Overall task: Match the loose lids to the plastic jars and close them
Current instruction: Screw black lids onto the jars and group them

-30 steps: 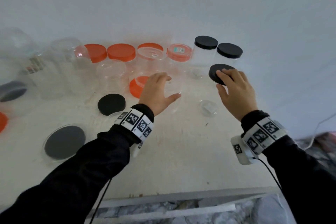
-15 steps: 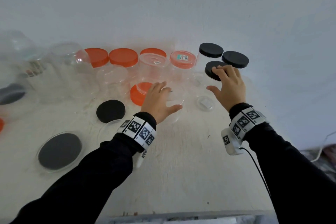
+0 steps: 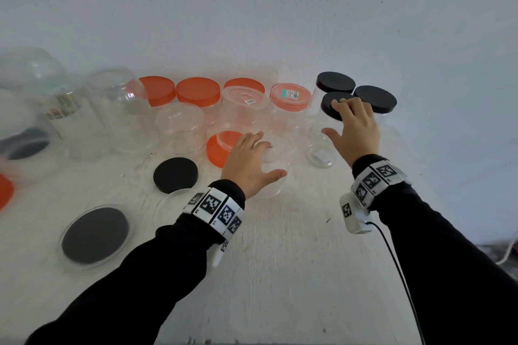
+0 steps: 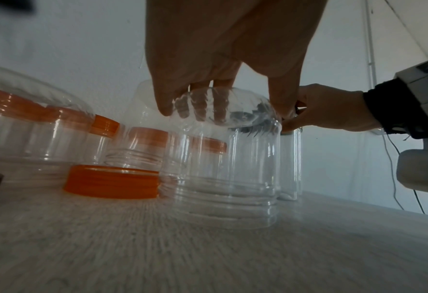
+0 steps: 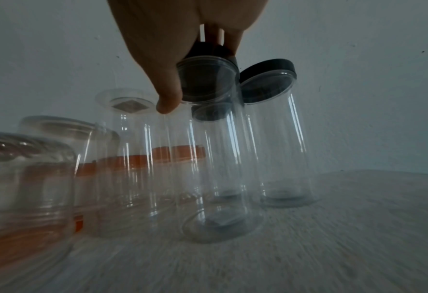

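Observation:
My right hand (image 3: 333, 117) grips a black lid (image 3: 329, 103) from above; the lid sits on a tall clear jar (image 3: 315, 134). In the right wrist view the fingers (image 5: 220, 37) curl over the lid (image 5: 208, 51) and the thumb hangs beside the jar (image 5: 223, 168). This jar stands right next to two black-lidded jars (image 3: 375, 99) by the wall. My left hand (image 3: 273, 157) grips the base of an upturned clear jar (image 3: 273, 185), whose threaded mouth rests on the table. From the left wrist, the left hand (image 4: 223, 103) curves round that jar (image 4: 228, 168).
A loose orange lid (image 3: 221, 148) lies left of the upturned jar, and a loose black lid (image 3: 175, 175) further left. A wide dark lid (image 3: 95, 235) lies near the front left. Orange-lidded jars (image 3: 197, 92) line the wall, with large clear jars (image 3: 117, 109) at the left.
My right hand has carried the black lid and its tall jar back towards the wall, up against the two black-lidded jars. My left hand has stayed on the upturned jar.

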Demonstrator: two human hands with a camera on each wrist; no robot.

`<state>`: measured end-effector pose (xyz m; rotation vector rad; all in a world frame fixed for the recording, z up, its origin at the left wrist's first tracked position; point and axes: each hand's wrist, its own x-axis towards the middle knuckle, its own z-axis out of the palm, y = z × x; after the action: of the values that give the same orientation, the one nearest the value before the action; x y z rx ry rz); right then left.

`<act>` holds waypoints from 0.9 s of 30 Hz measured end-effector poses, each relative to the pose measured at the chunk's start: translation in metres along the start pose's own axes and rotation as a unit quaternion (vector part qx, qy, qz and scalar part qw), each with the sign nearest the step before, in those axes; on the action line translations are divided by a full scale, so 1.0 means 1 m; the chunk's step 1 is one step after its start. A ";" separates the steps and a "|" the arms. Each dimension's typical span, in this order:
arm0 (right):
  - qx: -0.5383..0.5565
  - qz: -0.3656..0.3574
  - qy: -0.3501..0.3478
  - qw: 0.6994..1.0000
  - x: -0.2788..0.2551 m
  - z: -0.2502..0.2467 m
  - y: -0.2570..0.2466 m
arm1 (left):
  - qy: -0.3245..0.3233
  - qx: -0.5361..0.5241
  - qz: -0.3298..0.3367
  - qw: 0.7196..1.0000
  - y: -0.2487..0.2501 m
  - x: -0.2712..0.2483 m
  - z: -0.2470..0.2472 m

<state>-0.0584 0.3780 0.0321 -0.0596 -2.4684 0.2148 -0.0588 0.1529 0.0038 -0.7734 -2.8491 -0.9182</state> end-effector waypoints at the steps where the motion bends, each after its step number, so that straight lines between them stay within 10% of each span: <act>1: -0.004 0.005 -0.006 1.000 0.001 0.000 -0.002 | 0.001 0.002 -0.001 1.000 0.000 0.000 0.000; 10: -0.121 0.039 -0.125 0.984 0.028 -0.019 -0.030 | 0.003 0.012 -0.006 1.000 -0.001 -0.003 -0.002; 18: 0.003 -0.105 -0.211 0.972 0.056 -0.015 -0.077 | 0.019 0.020 0.004 1.000 -0.002 -0.008 -0.003; 27: -0.066 -0.044 -0.326 0.942 0.086 0.002 -0.079 | 0.040 0.018 0.009 0.999 -0.001 -0.009 -0.002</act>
<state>-0.1264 0.3077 0.0959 0.0796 -3.1362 0.0243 -0.0518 0.1472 0.0036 -0.7414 -2.7773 -0.8736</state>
